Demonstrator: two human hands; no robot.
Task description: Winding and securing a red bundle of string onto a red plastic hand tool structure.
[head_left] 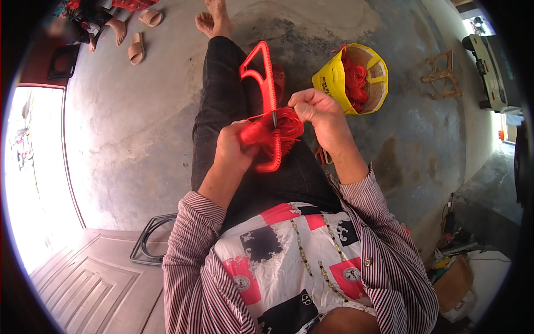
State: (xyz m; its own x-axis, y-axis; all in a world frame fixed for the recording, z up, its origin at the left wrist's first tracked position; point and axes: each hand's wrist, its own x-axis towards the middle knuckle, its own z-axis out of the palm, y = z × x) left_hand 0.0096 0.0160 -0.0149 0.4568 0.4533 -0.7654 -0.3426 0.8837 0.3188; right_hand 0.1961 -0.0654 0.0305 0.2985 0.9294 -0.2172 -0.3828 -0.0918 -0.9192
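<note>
- The red cord-wrapped frame (271, 92) is held over the dark trousers (216, 92) at upper centre of the picture, tilted, with its long side running nearly upright; a short dark stretch of rod is left bare near the cord.
- A loose bundle of red cord (289, 127) is gathered around the frame's lower part, partly blurred.
- The left grip (229, 147) is curled around a red wad of cord beside the frame; whether the frame itself is also clasped cannot be told.
- The right grip (322, 114) is drawn into a pinch at the right of the bundle; a strand seems to be caught there, but it is too fine to be sure.
- The frame is judged stiff and fairly light, best taken by a wrapped side; the wrapping may be ridged enough not to slip much.
- The cord is judged soft, light and easily tangled, best pinched singly near the frame and kept taut.
- The frame's top corner is pointed toward the upper edge of the picture, so the bare foot (219, 21) and shin should be minded.
- At upper right, sideways reach is limited by the yellow container (328, 83), with more red cord (356, 80) inside.
- More room for swinging is offered by the grey floor (144, 139) at left.
</note>
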